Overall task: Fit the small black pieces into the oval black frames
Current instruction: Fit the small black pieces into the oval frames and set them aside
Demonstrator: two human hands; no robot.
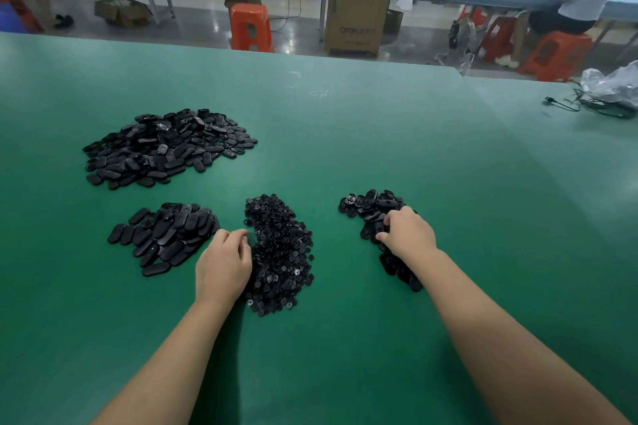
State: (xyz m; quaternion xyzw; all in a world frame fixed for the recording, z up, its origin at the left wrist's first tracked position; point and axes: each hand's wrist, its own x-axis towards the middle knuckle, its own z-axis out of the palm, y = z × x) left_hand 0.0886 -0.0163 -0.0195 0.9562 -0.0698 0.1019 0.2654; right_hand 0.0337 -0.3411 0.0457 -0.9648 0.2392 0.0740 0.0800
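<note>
Working: both hands down on green desk [345, 134]
Left hand [223, 267]: fingers curled, resting at left edge of small black pieces [280, 255]; grip contents unclear
Right hand [407, 233]: fingers curled into right pile of oval black frames [371, 209]; hold not confirmable
Other frame piles: near-left [164, 236], far-left [165, 147]

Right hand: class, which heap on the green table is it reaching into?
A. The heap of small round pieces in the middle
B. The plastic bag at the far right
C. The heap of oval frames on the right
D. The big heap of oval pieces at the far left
C: the right hand lies on the right-side heap of oval frames, its fingers among them, apart from the middle heap of small round pieces.
</note>
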